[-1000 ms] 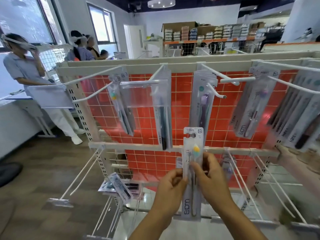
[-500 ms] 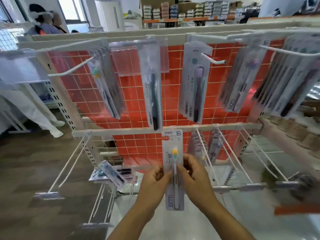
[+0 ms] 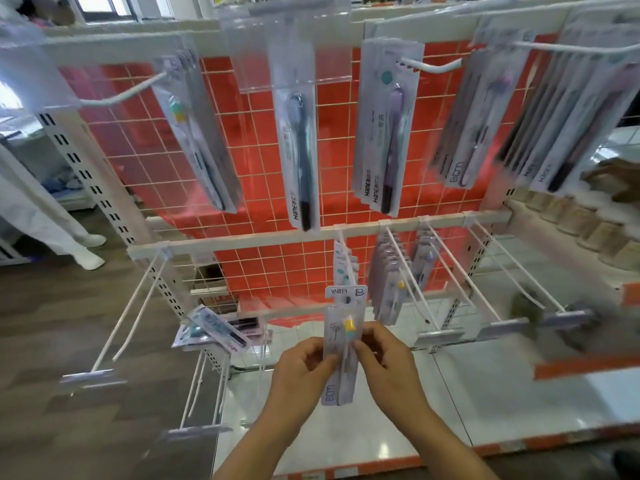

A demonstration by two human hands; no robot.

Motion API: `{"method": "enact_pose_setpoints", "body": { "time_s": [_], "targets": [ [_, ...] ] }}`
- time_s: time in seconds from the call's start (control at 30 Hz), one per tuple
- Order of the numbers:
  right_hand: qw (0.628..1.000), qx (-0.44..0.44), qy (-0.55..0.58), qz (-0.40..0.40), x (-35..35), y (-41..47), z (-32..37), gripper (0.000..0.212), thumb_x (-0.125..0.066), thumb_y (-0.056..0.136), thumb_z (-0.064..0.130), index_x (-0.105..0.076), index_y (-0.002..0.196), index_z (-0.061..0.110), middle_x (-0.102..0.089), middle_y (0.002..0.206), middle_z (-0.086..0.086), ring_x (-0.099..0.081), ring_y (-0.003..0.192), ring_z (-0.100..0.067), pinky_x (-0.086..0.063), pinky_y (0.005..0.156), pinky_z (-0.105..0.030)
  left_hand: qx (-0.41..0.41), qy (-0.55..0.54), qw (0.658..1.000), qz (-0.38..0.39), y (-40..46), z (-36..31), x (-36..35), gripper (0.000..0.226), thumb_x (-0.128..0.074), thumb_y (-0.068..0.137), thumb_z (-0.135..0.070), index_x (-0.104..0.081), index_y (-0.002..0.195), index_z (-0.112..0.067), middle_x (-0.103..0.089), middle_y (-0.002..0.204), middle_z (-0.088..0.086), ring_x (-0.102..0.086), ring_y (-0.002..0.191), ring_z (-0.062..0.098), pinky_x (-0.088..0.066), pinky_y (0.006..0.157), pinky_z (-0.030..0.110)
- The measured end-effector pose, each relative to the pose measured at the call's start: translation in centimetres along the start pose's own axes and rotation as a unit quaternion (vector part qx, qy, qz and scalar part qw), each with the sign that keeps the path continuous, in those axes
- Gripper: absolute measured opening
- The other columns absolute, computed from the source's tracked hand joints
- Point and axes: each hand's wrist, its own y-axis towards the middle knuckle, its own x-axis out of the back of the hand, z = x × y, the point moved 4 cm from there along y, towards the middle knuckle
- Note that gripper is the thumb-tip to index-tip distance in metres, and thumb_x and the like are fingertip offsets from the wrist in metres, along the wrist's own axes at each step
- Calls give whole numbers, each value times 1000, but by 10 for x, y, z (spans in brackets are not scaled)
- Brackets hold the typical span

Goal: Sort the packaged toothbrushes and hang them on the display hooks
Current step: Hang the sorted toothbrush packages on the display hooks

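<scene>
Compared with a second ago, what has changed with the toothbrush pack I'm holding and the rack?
The view has tipped down and closer to the rack, so the lower row of hooks and its hung packs now show. The yellow-headed toothbrush pack stays upright in front of that row, not yet hung. Left hand and right hand keep the same grip on its two edges. The upper-row packs hang as before.

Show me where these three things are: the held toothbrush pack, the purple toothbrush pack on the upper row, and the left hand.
Held pack (image 3: pixel 343 327): head view, on its upper card.
Purple pack (image 3: pixel 388 133): head view, on the middle of its front.
Left hand (image 3: pixel 301 368): head view, on its back.
</scene>
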Motion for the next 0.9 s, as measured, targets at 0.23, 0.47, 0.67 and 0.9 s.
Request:
{"method": "enact_pose_setpoints", "body": {
  "time_s": [0.23, 0.47, 0.67, 0.9],
  "targets": [
    [999, -23, 2, -45, 23, -10, -23, 22, -51, 95, 7, -64, 92, 24, -70, 86, 8, -64, 80, 0, -50, 69, -11, -36, 22, 999, 19, -1, -2, -24, 16, -59, 93, -14, -66, 93, -29, -71, 88, -13, -65, 81, -3, -49, 69, 11],
    [998, -21, -19, -55, 58, -18, -37, 23, -50, 96, 10, -62, 93, 29, -68, 88, 11, -63, 84, 4, -48, 69, -7, -55, 48, 997, 23, -2, -1, -64, 11, -59, 93, -22, -65, 102, -26, -68, 95, -13, -63, 86, -2, -50, 74, 10],
    [999, -23, -40, -25, 88, -21, -62, 17, -51, 96, 16, -61, 91, 28, -66, 84, 12, -62, 82, 2, -49, 69, -10, -46, 60, 997, 3, -7, 10, -101, 13, -55, 95, -24, -62, 104, -31, -67, 98, -16, -62, 89, -6, -46, 72, 4],
    [996, -25, -79, 30, 108, -18, -97, 21, -50, 97, 17, -58, 88, 34, -65, 85, 15, -60, 85, 6, -47, 72, -7, -15, 74, 996, -41, -5, 32, -134, 10, -55, 95, -25, -60, 100, -30, -65, 93, -16, -62, 86, -2, -45, 71, 4]
  ]
}}
